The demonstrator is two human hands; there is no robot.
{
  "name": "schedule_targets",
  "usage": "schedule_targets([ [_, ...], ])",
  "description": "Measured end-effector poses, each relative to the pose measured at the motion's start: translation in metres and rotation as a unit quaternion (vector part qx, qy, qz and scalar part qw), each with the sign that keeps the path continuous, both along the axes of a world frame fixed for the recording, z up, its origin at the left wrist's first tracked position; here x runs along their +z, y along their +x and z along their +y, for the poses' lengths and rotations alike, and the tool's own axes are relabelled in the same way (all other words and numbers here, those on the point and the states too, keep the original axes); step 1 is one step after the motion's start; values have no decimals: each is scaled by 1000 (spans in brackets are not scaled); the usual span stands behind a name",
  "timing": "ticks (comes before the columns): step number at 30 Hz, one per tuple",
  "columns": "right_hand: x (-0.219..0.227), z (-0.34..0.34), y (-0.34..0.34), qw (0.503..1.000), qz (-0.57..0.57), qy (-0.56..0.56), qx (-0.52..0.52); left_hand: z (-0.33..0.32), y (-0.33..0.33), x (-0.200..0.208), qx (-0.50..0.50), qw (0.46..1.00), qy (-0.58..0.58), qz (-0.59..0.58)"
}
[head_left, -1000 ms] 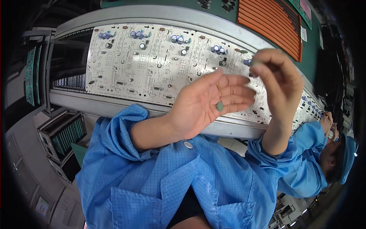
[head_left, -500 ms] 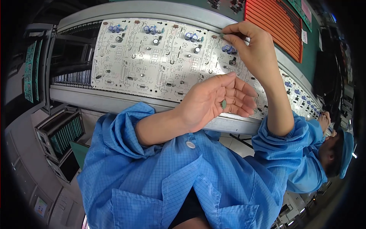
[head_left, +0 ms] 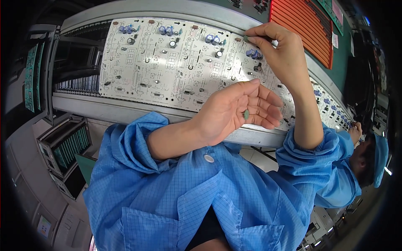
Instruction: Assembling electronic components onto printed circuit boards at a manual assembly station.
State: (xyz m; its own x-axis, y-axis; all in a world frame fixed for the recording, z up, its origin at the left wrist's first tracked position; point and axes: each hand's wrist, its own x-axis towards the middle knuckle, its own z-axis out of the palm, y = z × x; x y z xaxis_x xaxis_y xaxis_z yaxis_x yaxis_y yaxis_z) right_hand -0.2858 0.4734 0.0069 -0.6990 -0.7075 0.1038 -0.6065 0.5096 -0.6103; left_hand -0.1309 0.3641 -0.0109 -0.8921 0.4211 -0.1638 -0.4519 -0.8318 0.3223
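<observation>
My left hand (head_left: 238,109) is palm up and cupped over the near edge of a white circuit board panel (head_left: 144,90). In its palm rests a small green disc-shaped component (head_left: 246,114). At the panel's far edge, the thumb and forefinger of my right hand (head_left: 274,46) are pinched on another small green component (head_left: 246,38), mostly hidden by the fingertips. A brown component (head_left: 238,39) stands just left of those fingertips, and blue round components (head_left: 253,53) sit just below them. Whether the pinched piece touches the board, I cannot tell.
Metal rails (head_left: 167,111) run along both long sides of the panel. An orange-red ribbed tray (head_left: 299,29) lies beyond the far rail, with loose black parts (head_left: 261,6) beside it. At the right, a person in a blue cap (head_left: 380,161) works on further boards (head_left: 331,108).
The whole view has shifted very slightly. Both hands keep nearly the same places, the right still pinching at the panel's far edge and the left still cupped around its green component.
</observation>
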Motion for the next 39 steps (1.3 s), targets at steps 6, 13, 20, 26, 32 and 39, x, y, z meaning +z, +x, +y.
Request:
schedule_targets([
  [6,2,4,1,995,84,11,55,1,0,-3,65,998,20,-6],
  [13,5,6,7,991,113,18,65,-3,0,2,142,989,34,-20],
  [20,56,-1,62,982,-8,-73,172,-25,8,-1,199,975,93,-33],
  [26,42,-4,75,973,-50,-73,212,-35,19,18,181,972,142,-46],
  [32,47,-22,78,964,-26,-40,262,-49,34,5,174,961,217,-15],
  [39,47,-41,32,987,-44,-37,149,-53,42,14,189,975,117,-19],
])
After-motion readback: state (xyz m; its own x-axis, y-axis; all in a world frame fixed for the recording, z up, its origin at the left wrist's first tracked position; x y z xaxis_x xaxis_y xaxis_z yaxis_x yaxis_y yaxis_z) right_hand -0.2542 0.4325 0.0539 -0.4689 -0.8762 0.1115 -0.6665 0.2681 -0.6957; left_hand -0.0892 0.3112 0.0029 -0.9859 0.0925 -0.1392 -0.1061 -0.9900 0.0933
